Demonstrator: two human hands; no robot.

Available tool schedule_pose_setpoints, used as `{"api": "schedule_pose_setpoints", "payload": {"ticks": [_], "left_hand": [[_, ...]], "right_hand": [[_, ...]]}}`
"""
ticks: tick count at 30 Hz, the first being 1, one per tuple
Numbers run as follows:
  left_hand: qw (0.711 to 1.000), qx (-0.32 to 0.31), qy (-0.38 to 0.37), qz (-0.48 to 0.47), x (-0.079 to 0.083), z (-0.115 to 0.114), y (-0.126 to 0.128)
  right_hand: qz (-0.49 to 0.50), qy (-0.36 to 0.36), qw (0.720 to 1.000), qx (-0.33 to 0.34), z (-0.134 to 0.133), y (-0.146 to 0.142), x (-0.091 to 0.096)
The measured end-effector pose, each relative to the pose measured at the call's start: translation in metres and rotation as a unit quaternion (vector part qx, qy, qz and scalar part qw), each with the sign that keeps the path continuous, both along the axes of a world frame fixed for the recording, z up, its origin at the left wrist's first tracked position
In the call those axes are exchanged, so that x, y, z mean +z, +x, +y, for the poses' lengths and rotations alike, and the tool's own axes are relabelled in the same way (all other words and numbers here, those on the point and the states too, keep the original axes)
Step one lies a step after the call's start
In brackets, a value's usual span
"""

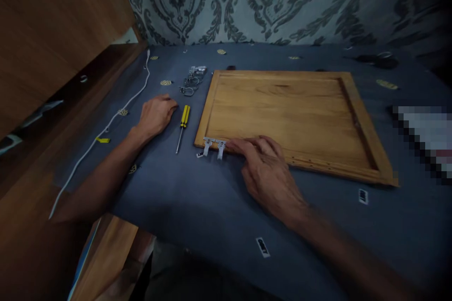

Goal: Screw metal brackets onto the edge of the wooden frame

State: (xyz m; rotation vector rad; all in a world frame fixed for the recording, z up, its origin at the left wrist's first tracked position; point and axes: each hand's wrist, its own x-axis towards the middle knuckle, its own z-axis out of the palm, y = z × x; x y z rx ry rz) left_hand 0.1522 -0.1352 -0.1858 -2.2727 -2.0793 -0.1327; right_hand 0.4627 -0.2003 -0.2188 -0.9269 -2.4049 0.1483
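A framed wooden cabinet door (278,108) lies flat on the blue patterned cloth. Two small metal hinges (221,148) sit side by side on its near left edge, their arms jutting over the cloth. My right hand (268,174) leans over that edge with fingers extended, its index fingertip touching the right-hand hinge. To the left of the door, my left hand (157,114) rests on the cloth with fingers curled in, so whatever is under them is hidden. Between this hand and the door lies a screwdriver (184,117) with a yellow and black handle.
Several metal hardware pieces (192,80) lie beyond the screwdriver. A white cord (136,95) with a yellow tag runs down the left side. A dark object (377,59) lies at the back right. A wooden cabinet (60,33) stands at left, and a patterned wall (226,4) bounds the back.
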Motion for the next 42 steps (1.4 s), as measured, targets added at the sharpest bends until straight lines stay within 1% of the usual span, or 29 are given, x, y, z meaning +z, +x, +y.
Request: {"api": "schedule_pose_setpoints", "payload": {"ticks": [6,10,16,24,28,33,39,42], "left_hand": [[1.000,0.016,0.007,0.007,0.000,0.001,-0.005],[1.000,0.024,0.006,-0.006,0.000,0.001,-0.009],[1.000,0.022,-0.001,-0.019,0.000,0.002,-0.016],[0.999,0.024,-0.011,-0.040,-0.001,0.003,-0.033],[0.997,0.012,-0.026,-0.066,0.002,0.003,-0.039],[0.994,-0.023,-0.045,-0.099,0.006,0.004,-0.043],[0.989,-0.025,-0.075,-0.124,0.012,0.005,-0.052],[0.988,-0.029,-0.086,-0.127,0.014,0.004,-0.053]], "right_hand": [[-0.006,0.000,1.000,-0.004,0.000,0.000,0.001],[-0.001,-0.016,1.000,-0.008,-0.001,0.000,0.000],[-0.004,-0.027,1.000,-0.009,-0.001,0.001,-0.001],[-0.014,-0.018,1.000,-0.008,-0.001,0.001,-0.001],[-0.015,-0.015,1.000,-0.007,-0.001,0.000,0.000],[-0.011,-0.016,1.000,-0.005,0.000,0.000,0.001],[0.002,-0.011,1.000,0.000,-0.001,0.000,0.001],[0.005,-0.013,1.000,-0.004,-0.001,0.000,0.000]]}}
